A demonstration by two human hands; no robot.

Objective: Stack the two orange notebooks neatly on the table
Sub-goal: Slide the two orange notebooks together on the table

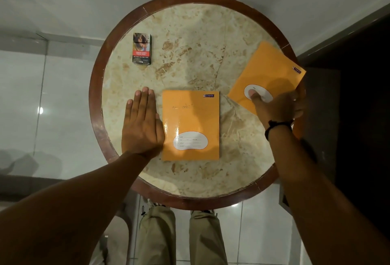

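left hand (142,125) flat beside near notebook (191,125) | right hand (276,106) gripping far notebook (268,72)

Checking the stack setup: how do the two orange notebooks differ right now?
The centre notebook lies square on the table; the right notebook sits rotated, overhanging the rim. The left hand rests flat beside the first; the right hand grips the second. Both share orange covers and white labels.

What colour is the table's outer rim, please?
Dark reddish-brown wood rim, around a beige marbled top, seen in the head view.
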